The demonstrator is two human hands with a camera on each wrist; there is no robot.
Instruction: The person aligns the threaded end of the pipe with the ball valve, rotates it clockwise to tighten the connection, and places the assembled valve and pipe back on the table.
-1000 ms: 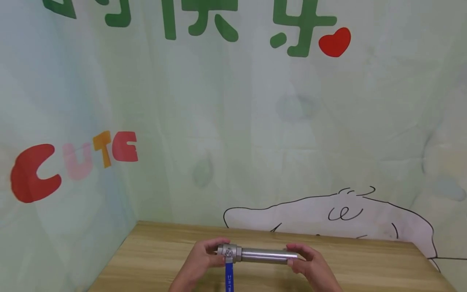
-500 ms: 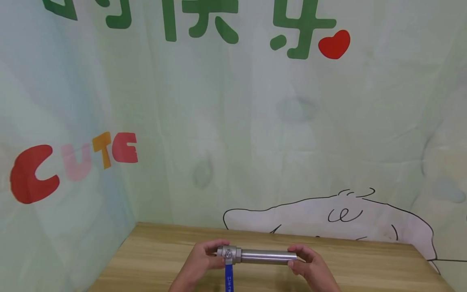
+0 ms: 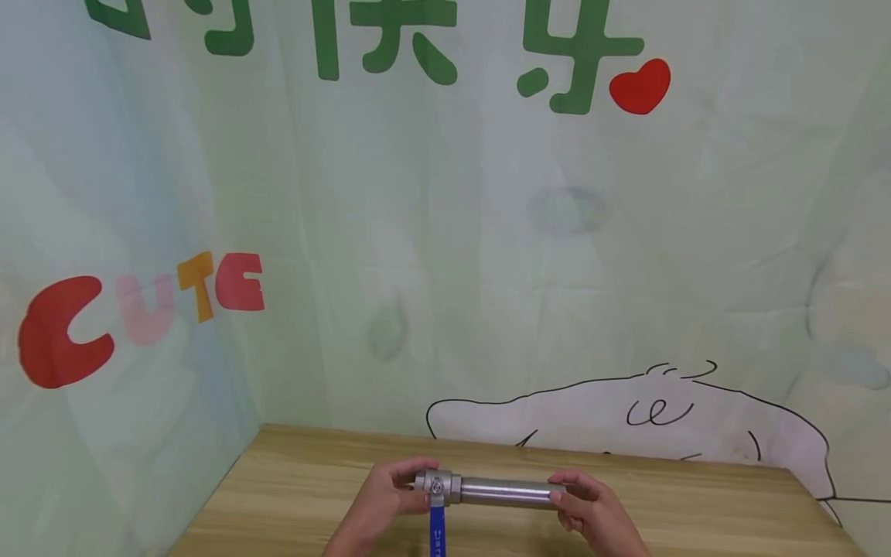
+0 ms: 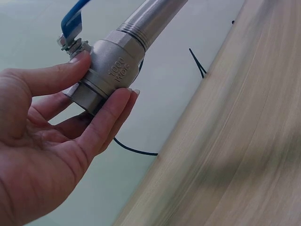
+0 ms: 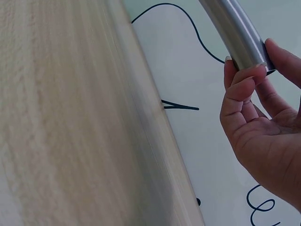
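Note:
A steel ball valve with a blue lever handle is joined to a straight metal pipe, held level above the table. My left hand grips the valve body at its outer end, thumb on the near side and fingers on the far side. In the left wrist view, threads show where the pipe enters the valve. My right hand holds the pipe's free end between thumb and fingers. The right wrist view shows those fingertips around the pipe's end.
Beneath the hands lies a wood-grain table. Behind it hangs a pale green printed backdrop with green characters, a red heart, coloured letters and a white cartoon outline along the table's back edge.
My right hand's fingers have shifted at the pipe's end, with the thumb now further over it and the lower fingers more curled. The left hand keeps its grip on the valve.

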